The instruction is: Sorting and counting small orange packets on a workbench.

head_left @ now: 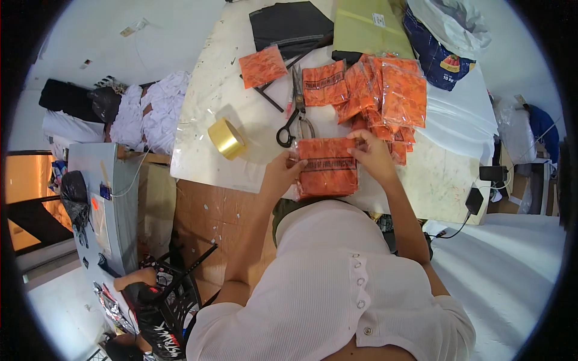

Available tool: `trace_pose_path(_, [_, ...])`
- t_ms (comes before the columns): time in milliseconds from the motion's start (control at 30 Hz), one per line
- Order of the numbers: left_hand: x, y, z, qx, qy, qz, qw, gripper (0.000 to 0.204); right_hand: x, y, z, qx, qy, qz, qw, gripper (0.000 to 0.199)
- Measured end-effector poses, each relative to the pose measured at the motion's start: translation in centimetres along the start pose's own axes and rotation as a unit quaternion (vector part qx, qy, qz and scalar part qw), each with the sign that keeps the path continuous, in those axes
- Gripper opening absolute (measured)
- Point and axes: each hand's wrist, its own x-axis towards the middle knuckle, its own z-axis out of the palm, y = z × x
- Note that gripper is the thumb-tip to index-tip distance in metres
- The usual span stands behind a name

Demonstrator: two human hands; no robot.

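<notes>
A flat orange patterned packet [329, 174] in clear plastic, with a dark printed band across it, is held at the table's near edge. My left hand [282, 171] pinches its left side, fingers closed on the plastic. At its upper right corner, my right hand [371, 155] grips the packet between thumb and fingers. Just beyond lie black-handled scissors [291, 123], blades pointing away, partly over another metal tool [307, 127]. Several similar orange packets [402, 96] are piled beyond my right hand, and a single orange packet [263, 66] lies farther left.
A roll of yellow tape [227, 138] stands left on the white table [201, 90]. Folded black fabric [289, 25], a yellow-green package [370, 27] and a blue-and-white sack [442, 45] are at the back. Black power adapters [474, 200] hang at right. Another person [159, 307] sits lower left.
</notes>
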Motion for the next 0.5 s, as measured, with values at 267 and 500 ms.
trace_pose_path(267, [-0.5,0.1,0.2,0.047,0.031,0.044,0.997,0.039,-1.0,-0.1,1.0,-0.094,0.060,-0.041,0.993,0.031])
trace_pose_path(500, [-1.7,0.8,0.5,0.221,0.150,0.184,0.946,0.062,-3.0,-1.1,1.2,-0.172,0.130,-0.157,0.964,0.031])
